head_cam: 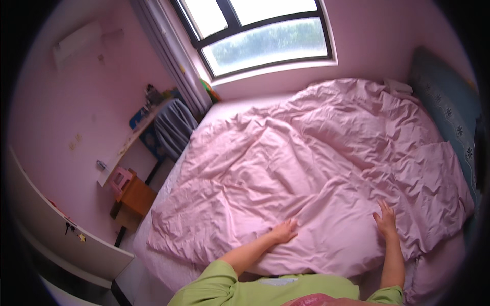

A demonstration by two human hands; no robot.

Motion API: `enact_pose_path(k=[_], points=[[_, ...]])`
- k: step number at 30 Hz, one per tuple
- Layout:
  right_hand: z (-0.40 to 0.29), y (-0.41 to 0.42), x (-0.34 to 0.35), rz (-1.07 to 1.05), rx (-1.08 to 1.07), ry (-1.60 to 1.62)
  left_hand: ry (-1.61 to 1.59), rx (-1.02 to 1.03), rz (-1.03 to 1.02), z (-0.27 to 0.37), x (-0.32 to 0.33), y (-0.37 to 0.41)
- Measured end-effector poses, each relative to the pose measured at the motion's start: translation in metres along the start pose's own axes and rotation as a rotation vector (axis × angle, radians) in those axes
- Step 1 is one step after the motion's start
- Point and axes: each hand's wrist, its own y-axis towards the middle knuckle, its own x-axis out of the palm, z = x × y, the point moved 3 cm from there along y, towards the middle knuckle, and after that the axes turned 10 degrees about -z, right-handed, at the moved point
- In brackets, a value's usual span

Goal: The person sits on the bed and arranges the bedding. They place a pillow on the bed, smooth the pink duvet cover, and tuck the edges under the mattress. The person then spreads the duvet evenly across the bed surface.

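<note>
A crumpled pink duvet (275, 164) lies spread over most of a bed. My left hand (285, 231) rests on its near part, fingers slightly apart and pointing right, with nothing in its grasp. Further right, my right hand (386, 218) lies on the same duvet, fingers spread and pointing away from me, also holding nothing. Between the hands the fabric is fairly smooth; beyond them it is heavily wrinkled. A pale pink bed sheet (245, 106) shows along the far edge, and also at the near left corner.
A blue-grey headboard (440, 95) with flower patterns borders the bed at right. Beyond the bed is a window (268, 46) with a grey curtain (172, 49). At left are a narrow desk (126, 147), a cloth-draped chair (174, 124), a pink stool (121, 179) and a brown wooden box (138, 197).
</note>
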Motion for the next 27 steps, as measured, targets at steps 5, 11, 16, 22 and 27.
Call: enact_pose_path(k=[5, 11, 16, 22, 27], points=[[-0.028, 0.019, 0.026, -0.102, -0.122, -0.024, -0.011, -0.106, -0.053, 0.016, -0.009, 0.004], [-0.061, 0.028, 0.052, -0.313, -0.021, -0.225, 0.061, -0.02, -0.059, 0.019, -0.017, -0.002], [-0.083, 0.024, 0.054, -0.35, 0.041, -0.392, -0.015, 0.016, -0.073, 0.017, -0.016, -0.014], [-0.074, 0.03, 0.057, -0.265, 0.093, -0.463, -0.096, -0.118, 0.225, -0.012, -0.033, -0.007], [-0.06, 0.047, 0.055, -0.283, 0.052, -0.353, -0.109, -0.379, 0.279, -0.025, -0.061, -0.003]])
